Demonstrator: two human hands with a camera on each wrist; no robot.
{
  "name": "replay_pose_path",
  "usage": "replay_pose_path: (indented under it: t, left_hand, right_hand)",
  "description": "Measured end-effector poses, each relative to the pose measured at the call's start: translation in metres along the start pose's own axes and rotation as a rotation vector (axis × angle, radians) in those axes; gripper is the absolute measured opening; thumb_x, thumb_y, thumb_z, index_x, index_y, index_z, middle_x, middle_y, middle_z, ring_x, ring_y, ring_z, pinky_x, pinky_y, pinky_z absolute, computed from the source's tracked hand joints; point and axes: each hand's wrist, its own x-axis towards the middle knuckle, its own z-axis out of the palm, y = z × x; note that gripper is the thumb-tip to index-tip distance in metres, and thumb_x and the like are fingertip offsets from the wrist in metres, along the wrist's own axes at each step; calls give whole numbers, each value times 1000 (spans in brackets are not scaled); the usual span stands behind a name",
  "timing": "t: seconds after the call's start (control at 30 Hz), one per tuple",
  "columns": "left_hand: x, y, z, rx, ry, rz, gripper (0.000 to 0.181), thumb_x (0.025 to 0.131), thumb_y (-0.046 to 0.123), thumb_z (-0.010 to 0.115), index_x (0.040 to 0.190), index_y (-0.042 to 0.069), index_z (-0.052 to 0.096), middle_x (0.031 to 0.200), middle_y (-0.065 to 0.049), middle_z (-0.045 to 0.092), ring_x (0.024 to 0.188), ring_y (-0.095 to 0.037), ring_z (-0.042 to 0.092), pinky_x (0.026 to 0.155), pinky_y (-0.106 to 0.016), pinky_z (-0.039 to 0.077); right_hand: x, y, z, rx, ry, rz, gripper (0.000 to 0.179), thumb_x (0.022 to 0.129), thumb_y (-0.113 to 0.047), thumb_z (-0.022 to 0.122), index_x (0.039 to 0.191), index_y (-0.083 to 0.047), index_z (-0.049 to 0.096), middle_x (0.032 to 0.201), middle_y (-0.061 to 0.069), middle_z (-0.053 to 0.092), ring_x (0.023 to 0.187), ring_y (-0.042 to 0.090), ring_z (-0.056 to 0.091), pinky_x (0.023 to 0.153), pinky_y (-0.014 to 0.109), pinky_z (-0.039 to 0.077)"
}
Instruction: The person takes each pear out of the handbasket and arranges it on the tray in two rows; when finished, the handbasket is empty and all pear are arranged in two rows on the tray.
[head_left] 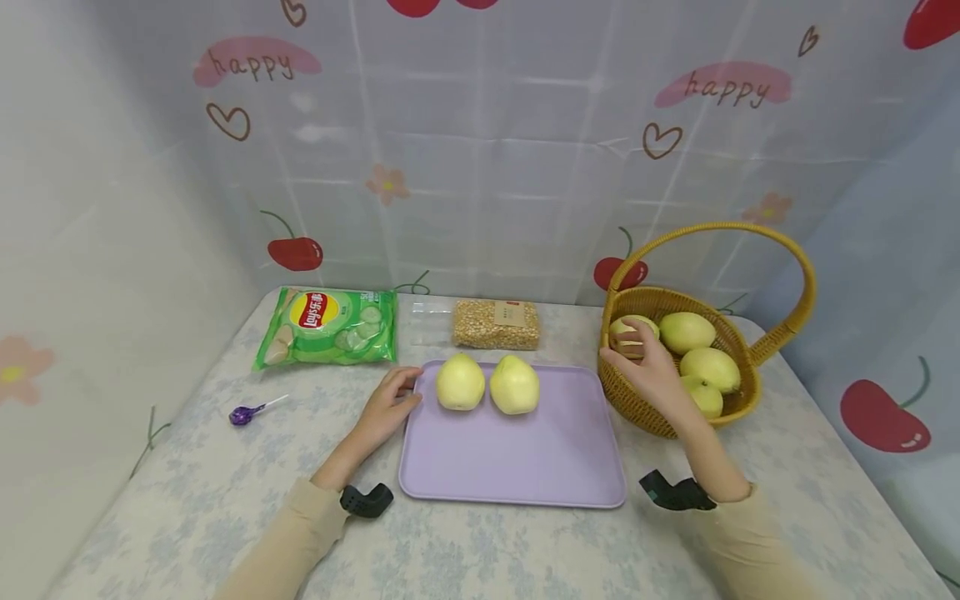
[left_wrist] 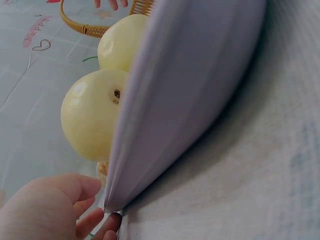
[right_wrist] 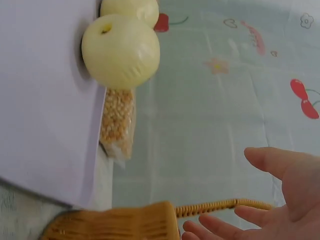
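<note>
Chips (head_left: 337, 327): Lay's, far left
Curtain (head_left: 480, 217): "happy"
Left hand (head_left: 386, 404): relaxed, against tray (head_left: 517, 458)
Right hand (head_left: 654, 372): released, partly hiding fruit (head_left: 618, 326)
Grain label (head_left: 509, 313): seemingly illegible

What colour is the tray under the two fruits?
The tray is plain pale purple, seen best in the head view.
</note>
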Motion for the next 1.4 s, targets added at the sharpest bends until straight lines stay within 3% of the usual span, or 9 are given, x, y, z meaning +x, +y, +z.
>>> replay_pose_path:
  t: [0.23, 0.4, 0.53, 0.73, 0.9, 1.07, 1.13, 1.37, 1.4]
  left_hand:
    - [-2, 11, -1, -6, 12, 8, 40, 92, 2, 55, 131, -6, 50, 132, -22, 49, 116, -38, 52, 99, -54, 41]
    - [-10, 34, -7, -11, -5, -9, 40, 91, 0, 55, 129, -10, 49, 130, -25, 49, 115, -41, 52, 99, -53, 42]
    - [-13, 39, -8, -12, -10, -9, 39, 91, -1, 55, 129, -11, 50, 130, -26, 49, 115, -41, 52, 99, -53, 42]
    - [-9, 25, -3, -8, 10, -5, 40, 91, 0, 56, 129, -9, 50, 130, -24, 50, 115, -40, 53, 99, -53, 42]
    - [-2, 3, 2, -2, 26, 8, 39, 92, 4, 57, 130, -3, 52, 130, -19, 51, 115, -35, 54, 99, -51, 42]
    - [1, -3, 2, 5, 6, 12, 39, 92, 7, 58, 130, 2, 53, 129, -15, 53, 114, -30, 55, 98, -47, 43]
    - [1, -3, 1, 8, 0, 10, 39, 92, 7, 58, 130, 2, 53, 129, -15, 53, 114, -30, 54, 98, -46, 43]
    - [-10, 39, -8, -18, -6, 1, 38, 90, -3, 56, 127, -10, 51, 128, -27, 50, 114, -42, 52, 98, -54, 42]
    - [-10, 39, -8, -17, -5, -2, 38, 90, -3, 56, 127, -10, 51, 128, -26, 50, 114, -42, 52, 98, -54, 42]
  right_hand:
    - [-16, 16, -38, -41, 94, 21, 72, 97, -35, 52, 149, 1, 16, 137, 32, 40, 125, 47, 42, 97, 58, 40]
    - [-25, 27, -55, -90, 175, -2, 70, 97, -33, 53, 149, 1, 20, 133, 30, 45, 121, 42, 44, 91, 33, 43]
    - [-30, 37, -63, -115, 206, -3, 70, 97, -33, 53, 149, 0, 20, 133, 28, 46, 119, 40, 45, 84, 20, 39]
    - [-36, 48, -74, -98, 174, 33, 75, 96, -33, 53, 150, 1, 13, 137, 30, 40, 119, 43, 42, 83, 26, 41]
    - [-37, 53, -82, -58, 185, 90, 79, 96, -37, 53, 152, -5, 8, 140, 33, 35, 122, 46, 38, 94, 58, 37]
    - [-38, 57, -83, -56, 179, 113, 80, 95, -37, 54, 152, -5, 7, 140, 33, 36, 123, 47, 37, 97, 64, 33]
    - [-38, 57, -84, -61, 164, 115, 82, 95, -37, 54, 152, -2, 5, 140, 33, 36, 124, 48, 36, 96, 65, 34]
    - [-35, 61, -83, -118, 135, 88, 82, 95, -34, 56, 151, 2, 7, 136, 33, 41, 123, 48, 40, 92, 55, 43]
    - [-34, 62, -83, -123, 133, 81, 81, 95, -33, 56, 150, 3, 8, 135, 33, 42, 123, 48, 41, 91, 54, 43]
